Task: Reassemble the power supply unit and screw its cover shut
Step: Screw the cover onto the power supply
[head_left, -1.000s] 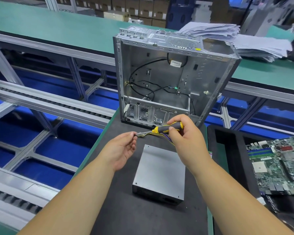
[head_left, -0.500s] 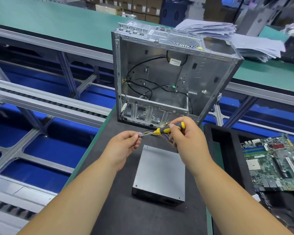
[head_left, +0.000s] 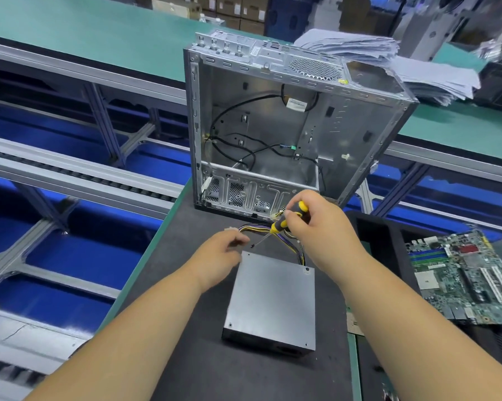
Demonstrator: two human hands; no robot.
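The right hand has tilted the gripped screwdriver downward, a screw on its tip, toward the power supply unit's 11 o'clock corner; left hand, blurred, has released the tip. Driving comes next.

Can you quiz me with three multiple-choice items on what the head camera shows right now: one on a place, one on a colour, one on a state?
1. Where does the motherboard lie relative to the power supply unit?
A. To its right
B. To its left
C. On top of it

2. What colours is the screwdriver handle?
A. Red and white
B. Yellow and black
C. All blue

3. What state is the computer case in?
A. Closed with its side panel on
B. Lying flat with a motherboard fitted
C. Standing open, only cables inside

Answers: 1 A, the board sits in the dark tray on the right. 2 B, a yellow and black grip shows in the right hand. 3 C, the open side faces the camera and shows bare metal and black cables.
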